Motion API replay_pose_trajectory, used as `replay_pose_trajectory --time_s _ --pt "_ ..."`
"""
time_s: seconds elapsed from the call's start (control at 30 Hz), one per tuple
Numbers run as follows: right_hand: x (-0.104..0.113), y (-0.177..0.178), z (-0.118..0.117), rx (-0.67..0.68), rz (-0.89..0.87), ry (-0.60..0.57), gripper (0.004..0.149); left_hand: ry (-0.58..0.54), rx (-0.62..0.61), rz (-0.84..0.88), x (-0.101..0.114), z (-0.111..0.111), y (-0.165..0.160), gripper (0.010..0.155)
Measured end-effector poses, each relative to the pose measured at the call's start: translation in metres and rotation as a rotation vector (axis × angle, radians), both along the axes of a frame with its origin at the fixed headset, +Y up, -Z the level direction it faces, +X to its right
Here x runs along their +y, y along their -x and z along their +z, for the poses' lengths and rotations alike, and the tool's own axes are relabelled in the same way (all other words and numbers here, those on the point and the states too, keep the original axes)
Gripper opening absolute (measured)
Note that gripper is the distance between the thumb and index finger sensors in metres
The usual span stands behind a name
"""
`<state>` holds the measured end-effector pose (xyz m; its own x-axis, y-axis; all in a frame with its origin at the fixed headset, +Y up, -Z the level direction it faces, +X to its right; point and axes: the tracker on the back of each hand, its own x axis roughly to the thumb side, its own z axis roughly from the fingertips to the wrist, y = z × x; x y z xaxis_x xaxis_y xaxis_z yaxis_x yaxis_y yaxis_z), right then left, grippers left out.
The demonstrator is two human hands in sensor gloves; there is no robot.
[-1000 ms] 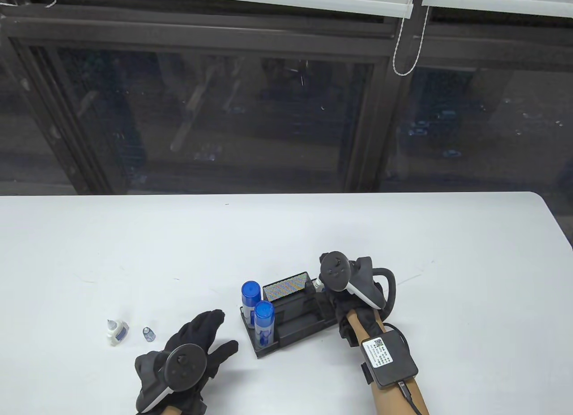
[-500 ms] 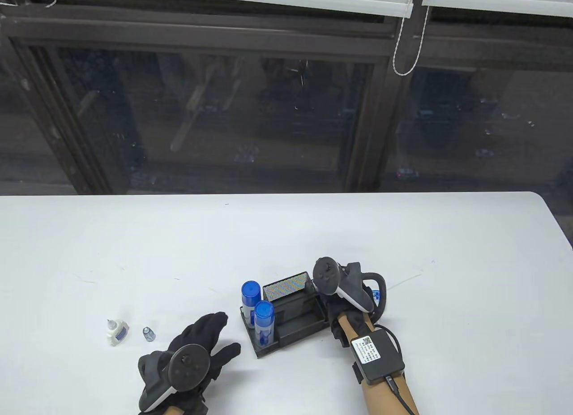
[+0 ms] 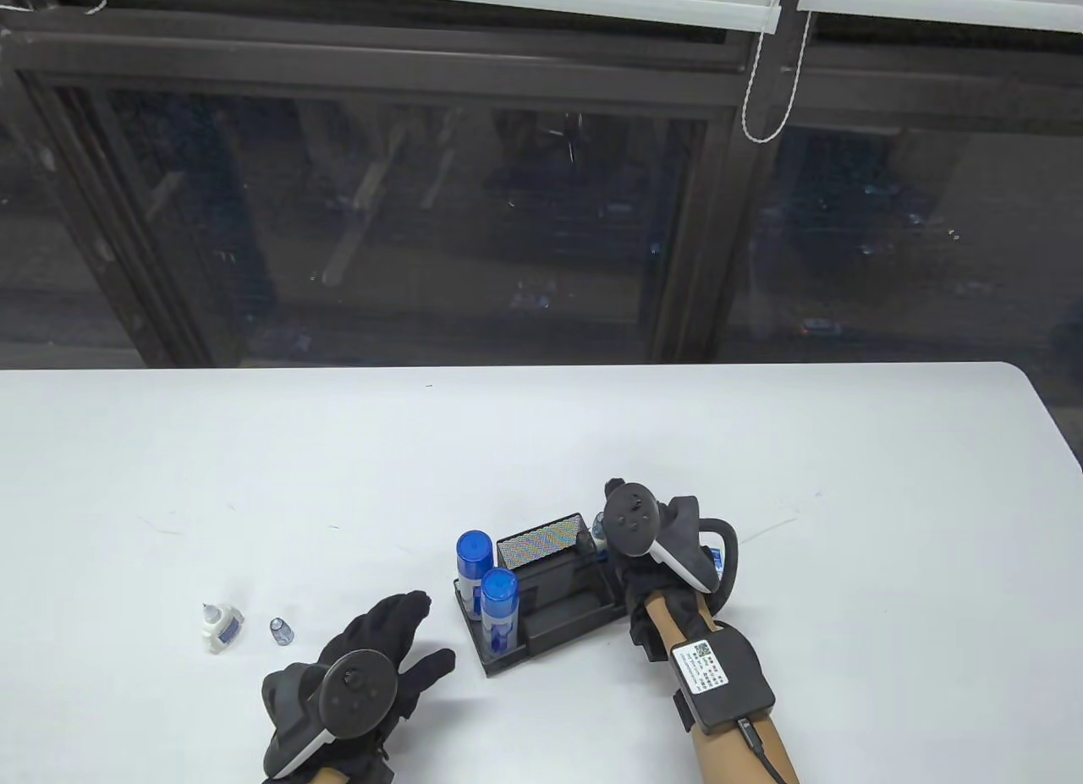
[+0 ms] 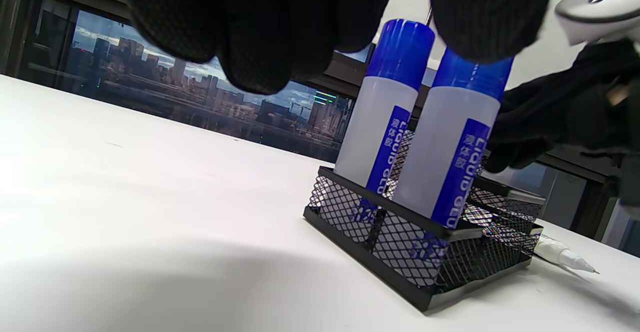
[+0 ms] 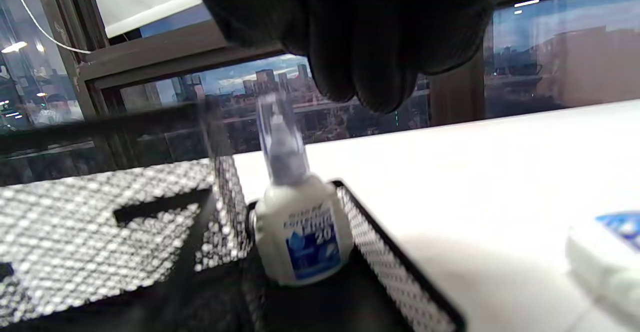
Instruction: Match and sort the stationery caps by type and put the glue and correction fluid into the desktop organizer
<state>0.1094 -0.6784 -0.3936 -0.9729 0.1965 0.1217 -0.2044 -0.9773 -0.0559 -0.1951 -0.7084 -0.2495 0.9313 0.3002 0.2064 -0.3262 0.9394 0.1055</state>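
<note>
A: On the white worktop (image 3: 761, 446), where does your black mesh organizer (image 3: 563, 615) sit, and what does it hold?

B: It sits between your two hands. Two glue bottles with blue caps (image 3: 475, 554) (image 3: 499, 588) stand upright in its left-end compartment, touching each other. A correction fluid bottle (image 5: 300, 232) with a clear cap stands upright in the right-end compartment.

A: What is your right hand (image 3: 656, 568) doing?

B: It hangs over the organizer's right end. In the right wrist view its gloved fingertips (image 5: 370, 37) are just above the clear cap. Whether they touch or pinch it cannot be told; the frame is blurred there.

A: And your left hand (image 3: 364, 661)?

B: It rests flat on the worktop just left of the organizer, fingers straight and spread, holding nothing.

A: Which items are outside the organizer?

B: A second correction fluid bottle (image 3: 222, 626), uncapped, lies well left of your left hand, with a small clear cap (image 3: 280, 631) just beside it. Another white bottle with a thin nozzle (image 4: 565, 256) lies on the worktop by the organizer's right end.
</note>
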Motion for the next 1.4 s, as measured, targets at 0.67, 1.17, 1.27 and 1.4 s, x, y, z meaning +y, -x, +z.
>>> replay_pose_trajectory --time_s 0.67,1.17,1.27,1.4 --pt "0.029 -0.02 0.136 0.168 -0.216 -0.081 0.066 0.001 0.014 0.007 -0.001 0.001 0.005 0.073" --pt "-0.026 -0.034 0.15 0.177 -0.279 -0.033 0.066 -0.008 0.065 0.09 0.009 0.0 0.022 0.073" --pt "-0.024 -0.036 0.152 0.18 -0.29 -0.039 0.066 -0.073 0.127 0.119 0.024 0.002 0.042 0.073" --pt "-0.024 -0.035 0.153 0.193 -0.292 -0.038 0.065 -0.137 0.26 0.176 0.036 0.004 0.083 0.073"
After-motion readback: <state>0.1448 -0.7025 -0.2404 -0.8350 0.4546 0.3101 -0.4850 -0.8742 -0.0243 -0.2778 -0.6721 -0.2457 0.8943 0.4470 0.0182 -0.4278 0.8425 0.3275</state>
